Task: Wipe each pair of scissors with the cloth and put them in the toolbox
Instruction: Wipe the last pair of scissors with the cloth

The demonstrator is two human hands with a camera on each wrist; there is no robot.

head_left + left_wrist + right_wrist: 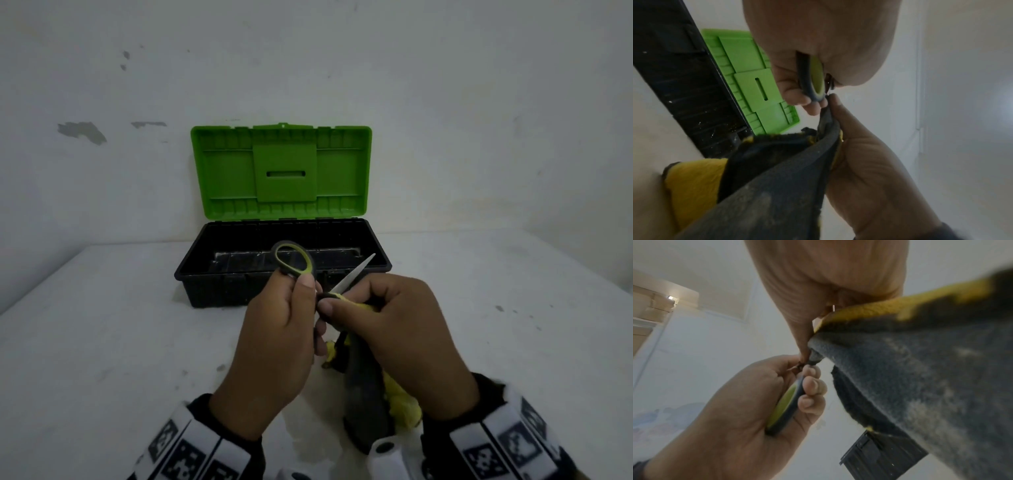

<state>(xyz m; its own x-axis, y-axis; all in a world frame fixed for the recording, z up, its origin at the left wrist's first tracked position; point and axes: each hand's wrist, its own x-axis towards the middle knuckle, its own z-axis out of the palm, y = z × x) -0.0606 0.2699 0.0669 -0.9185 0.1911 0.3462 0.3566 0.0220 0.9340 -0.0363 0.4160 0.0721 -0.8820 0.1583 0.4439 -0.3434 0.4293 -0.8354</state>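
My left hand (291, 308) grips the handle of a pair of scissors (294, 262) with black and lime-green loops; one loop sticks up above my fingers. The steel blade (354, 274) points up and to the right towards the toolbox. My right hand (376, 308) pinches a grey and yellow cloth (368, 387) around the scissors near the pivot, and the rest of the cloth hangs down to the table. The handle (813, 79) (785, 407) lies in my left palm in both wrist views. The toolbox (212, 274) stands open just beyond my hands, black tub, green lid (281, 171) upright.
The toolbox sits on a white table (102, 325) against a white, chipped wall (82, 132). Nothing shows inside the tub besides a shiny strip on its floor. No other scissors are in view.
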